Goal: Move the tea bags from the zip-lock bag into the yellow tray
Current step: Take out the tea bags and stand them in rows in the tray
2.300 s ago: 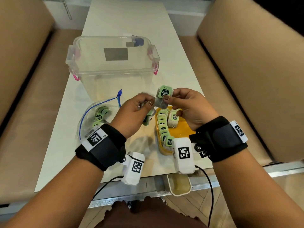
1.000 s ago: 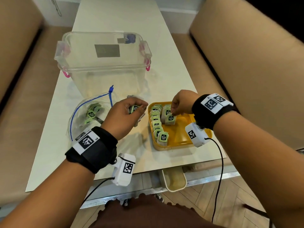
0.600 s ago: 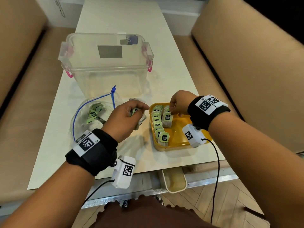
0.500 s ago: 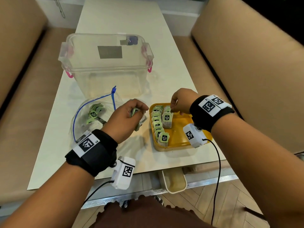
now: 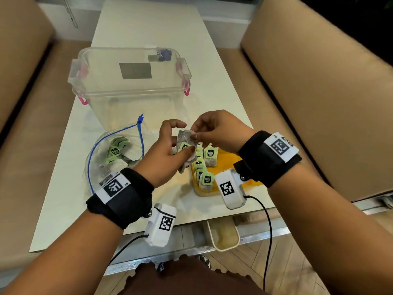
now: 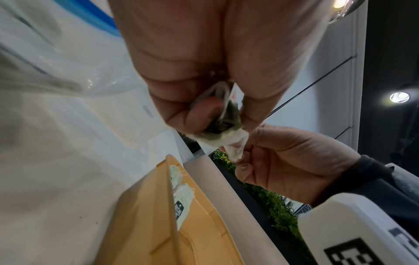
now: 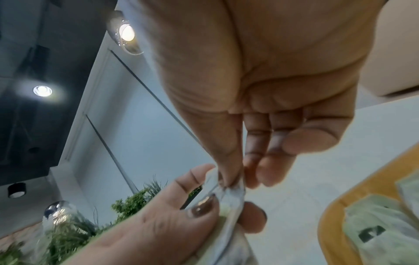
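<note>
My left hand (image 5: 183,137) grips a small bundle of tea bags (image 5: 184,143) with green tags, just left of the yellow tray (image 5: 228,165). My right hand (image 5: 194,132) pinches the top corner of one bag in that bundle between thumb and forefinger. The right wrist view shows the pinch (image 7: 231,181) on the white paper bag (image 7: 233,208). The left wrist view shows the bundle (image 6: 226,129) in my curled fingers. A row of tea bags (image 5: 202,173) stands along the tray's left side, and one more (image 5: 210,154) stands beside it. The open zip-lock bag (image 5: 95,160) lies to the left with several tea bags (image 5: 114,151) inside.
A clear plastic box (image 5: 129,81) with pink latches stands behind the zip-lock bag and the tray on the white table (image 5: 148,24). Beige cushioned seats flank the table. A small cream tub (image 5: 223,235) hangs under the table's near edge.
My right hand has left the tray, where it set a tea bag down, and come back to the left hand's bundle, which it now pinches. The left hand has risen slightly.
</note>
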`<move>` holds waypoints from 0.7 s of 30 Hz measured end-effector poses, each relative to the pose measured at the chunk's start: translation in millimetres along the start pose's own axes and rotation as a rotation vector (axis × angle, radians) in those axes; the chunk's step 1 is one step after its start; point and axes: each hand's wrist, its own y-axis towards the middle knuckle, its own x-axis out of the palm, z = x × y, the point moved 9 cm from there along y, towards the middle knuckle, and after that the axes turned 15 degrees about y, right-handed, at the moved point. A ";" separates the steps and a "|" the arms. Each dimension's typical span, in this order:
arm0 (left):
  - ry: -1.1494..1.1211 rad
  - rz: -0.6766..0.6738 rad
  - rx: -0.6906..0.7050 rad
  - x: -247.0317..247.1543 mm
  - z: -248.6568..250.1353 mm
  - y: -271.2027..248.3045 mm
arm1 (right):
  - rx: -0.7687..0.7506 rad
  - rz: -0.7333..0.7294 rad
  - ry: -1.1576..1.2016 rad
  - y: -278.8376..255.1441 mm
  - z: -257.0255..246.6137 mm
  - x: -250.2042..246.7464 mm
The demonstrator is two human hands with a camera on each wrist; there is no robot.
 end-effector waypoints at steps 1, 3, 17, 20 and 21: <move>-0.004 0.016 -0.009 -1.3 -0.7 -0.3 | 0.006 0.023 0.043 -1.2 2.5 -3.7; -0.037 0.050 -0.038 -3.9 -3.2 -0.2 | 0.036 0.087 0.143 -3.8 9.9 -13.2; 0.150 0.119 0.006 -14.0 -7.5 8.7 | 0.002 0.132 -0.121 -16.3 22.3 -19.2; 0.255 0.094 0.038 -10.6 0.6 10.6 | -0.080 0.077 -0.303 -14.0 7.5 -11.1; 0.277 0.099 0.045 -10.9 2.9 11.6 | -0.078 0.065 -0.311 -13.6 6.2 -10.1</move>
